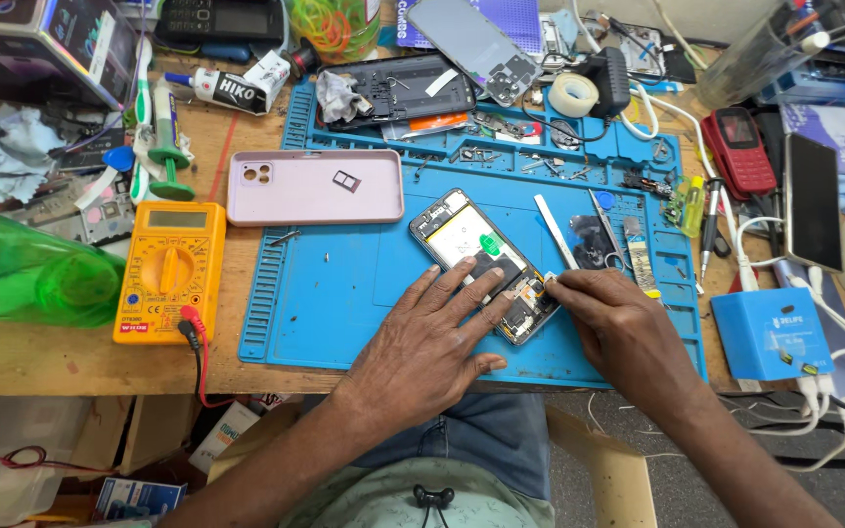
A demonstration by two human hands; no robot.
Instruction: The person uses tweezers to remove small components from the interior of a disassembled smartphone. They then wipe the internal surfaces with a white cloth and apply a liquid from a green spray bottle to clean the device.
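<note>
An opened phone [476, 252] with its back off lies tilted on the blue repair mat [344, 303]. My left hand [432, 342] rests flat with fingers spread, its fingertips pressing on the phone's lower part. My right hand [618, 328] is pinched at the phone's lower right corner, fingertips together on a small part [548, 281] there; what it is stays too small to tell. A white flat pry tool [555, 230] and tweezers [606, 230] lie just above my right hand.
A pink phone back case [315, 188] lies at the mat's upper left. A yellow multimeter [166, 269] and a green bottle [22, 274] stand to the left. A blue box with cables [770, 332], a red keypad phone [740, 152], tape roll [572, 95] and phone parts crowd the right and back.
</note>
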